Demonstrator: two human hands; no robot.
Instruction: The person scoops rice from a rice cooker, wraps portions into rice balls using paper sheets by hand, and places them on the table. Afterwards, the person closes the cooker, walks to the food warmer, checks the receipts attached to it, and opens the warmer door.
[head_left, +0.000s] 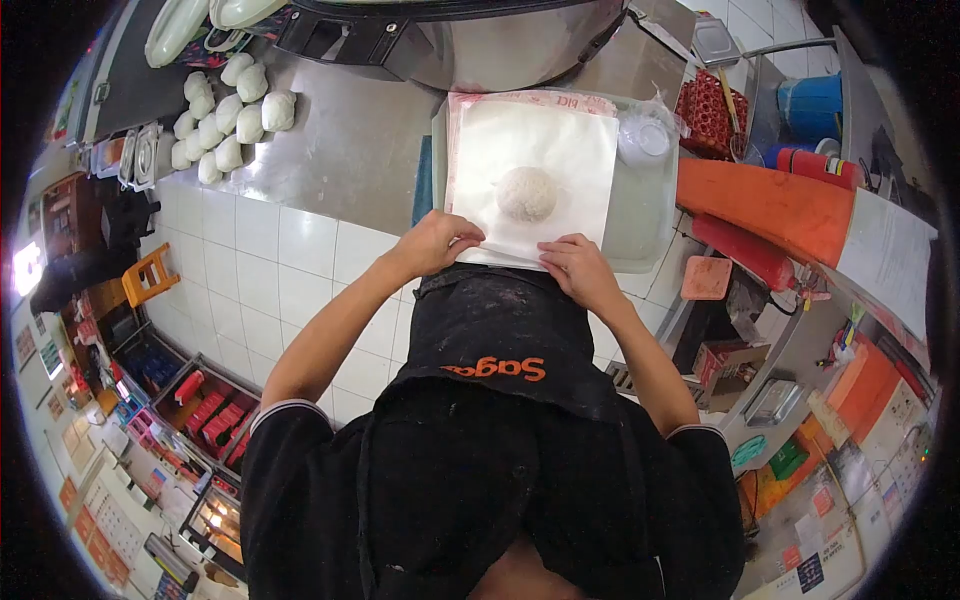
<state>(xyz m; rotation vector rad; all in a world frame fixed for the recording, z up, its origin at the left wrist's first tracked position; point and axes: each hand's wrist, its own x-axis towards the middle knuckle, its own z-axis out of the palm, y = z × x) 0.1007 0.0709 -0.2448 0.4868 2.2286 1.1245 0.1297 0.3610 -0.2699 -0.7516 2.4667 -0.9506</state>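
Dough round [527,194] sits on a white paper sheet [535,130], just below its middle, w/ a pale tray [648,235] underneath. From the dough: L hand [437,242] at 8 o'clock, thumb & fingers pinching the sheet's near edge; R hand [580,268] at 5, fingertips gripping the same edge. Both bare, neither touching the dough. Red-printed paper [453,150] peeks out at 9 & 12; lettering's there, can't read it for sure. Apron [500,310] at 6 has orange letters, upside down from this view, starting "Sag", rest lost in a fold. White bowl [645,137] in clear plastic at 2. Approx a dozen dough balls [228,112] on the steel counter [340,130], btwn 9 & 10. Wall notices [100,510] at 8: print too small.
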